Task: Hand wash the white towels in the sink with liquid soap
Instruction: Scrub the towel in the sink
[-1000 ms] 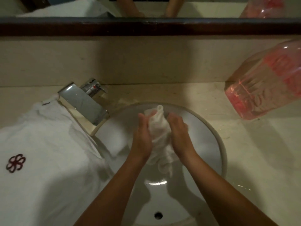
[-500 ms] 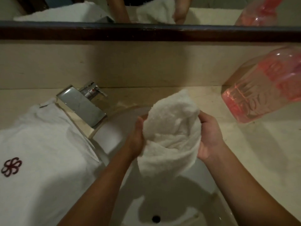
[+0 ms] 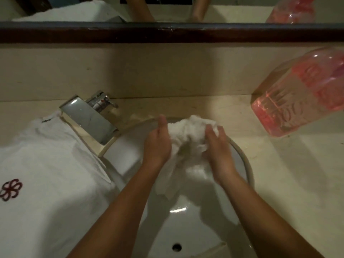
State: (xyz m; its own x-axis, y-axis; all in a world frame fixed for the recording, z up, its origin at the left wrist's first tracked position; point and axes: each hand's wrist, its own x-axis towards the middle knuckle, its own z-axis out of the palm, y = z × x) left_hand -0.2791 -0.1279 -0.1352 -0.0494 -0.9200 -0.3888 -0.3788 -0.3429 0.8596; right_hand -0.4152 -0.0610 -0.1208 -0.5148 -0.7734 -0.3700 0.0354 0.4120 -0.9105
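Left hand point(image 3: 157, 145), right hand point(image 3: 219, 152): grip clamped on blurred towel point(image 3: 186, 135) over sink point(image 3: 188, 231); soap bottle point(image 3: 297, 97) cropped at edge.

The sink point(image 3: 186, 229) is gleaming glossy white, with one dark round hole showing in its near wall. Over its far rim a small towel point(image 3: 188, 135) is showing plain white. Left of the sink a large towel point(image 3: 46, 174) is lying white too, carrying a dark red flower emblem point(image 3: 10, 189). The faucet point(image 3: 89, 120) at the sink's far left is shining silver. Right of the sink a bottle point(image 3: 301, 94) is glowing translucent pink with red lettering. The countertop point(image 3: 279, 174) around the sink is looking cream, and the mirror frame point(image 3: 167, 33) beyond it is running dark brown.
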